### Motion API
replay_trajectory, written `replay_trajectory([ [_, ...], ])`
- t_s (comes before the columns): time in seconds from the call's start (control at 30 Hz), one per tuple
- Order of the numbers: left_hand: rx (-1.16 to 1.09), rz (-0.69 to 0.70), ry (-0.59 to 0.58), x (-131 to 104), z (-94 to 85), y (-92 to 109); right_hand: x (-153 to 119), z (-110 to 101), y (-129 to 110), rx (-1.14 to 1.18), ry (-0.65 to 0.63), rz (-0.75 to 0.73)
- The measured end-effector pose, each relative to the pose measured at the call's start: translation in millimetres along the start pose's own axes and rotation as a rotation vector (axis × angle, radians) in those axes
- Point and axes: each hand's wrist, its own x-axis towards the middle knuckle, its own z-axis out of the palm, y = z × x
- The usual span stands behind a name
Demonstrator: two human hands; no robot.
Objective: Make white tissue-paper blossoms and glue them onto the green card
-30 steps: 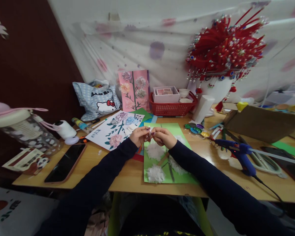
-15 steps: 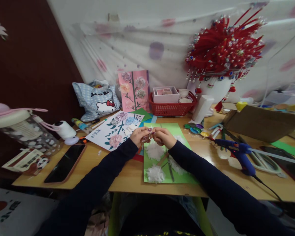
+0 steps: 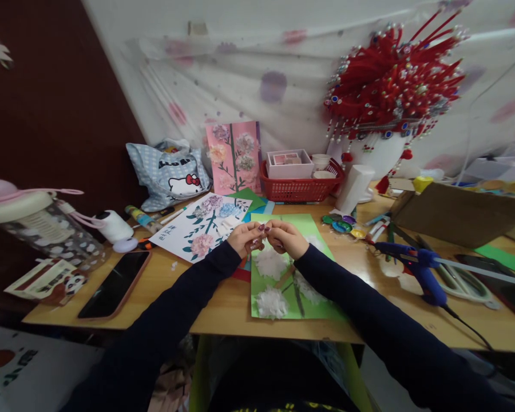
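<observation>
My left hand (image 3: 245, 239) and my right hand (image 3: 286, 237) meet fingertip to fingertip above the upper left part of a green sheet (image 3: 261, 286). Both are pinched closed on something small and whitish, mostly hidden by the fingers. On the green sheet lie several white crumpled flowers; the lowest white flower (image 3: 272, 302) is near the sheet's bottom left corner. Dark stem lines run up the sheet between them, partly covered by my right hand and sleeve. A white sheet with coloured flowers (image 3: 182, 232) lies left of my left hand.
A phone (image 3: 115, 285) and a bottle (image 3: 47, 223) are at the left. Behind stand a pink flower picture (image 3: 223, 171) and a red basket (image 3: 300, 187). To the right lie paint pots (image 3: 341, 226), a blue glue gun (image 3: 427, 274) with its cord, scissors (image 3: 467, 286) and a cardboard piece (image 3: 459, 216).
The fingertips of both hands have drawn slightly closer together, and less of the small white piece shows between them. The things on the table have stayed in place.
</observation>
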Motion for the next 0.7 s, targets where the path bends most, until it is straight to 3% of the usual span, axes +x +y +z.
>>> replay_trajectory([
  [0.43, -0.068, 0.007, 0.02, 1.2, 0.3, 0.1, 3.8, -1.7, 3.5, 0.04, 0.007, -0.002],
  [0.7, -0.023, 0.14, 0.236, 5.3, -1.7, -1.2, 5.0, -4.3, 5.2, 0.073, -0.026, -0.056],
])
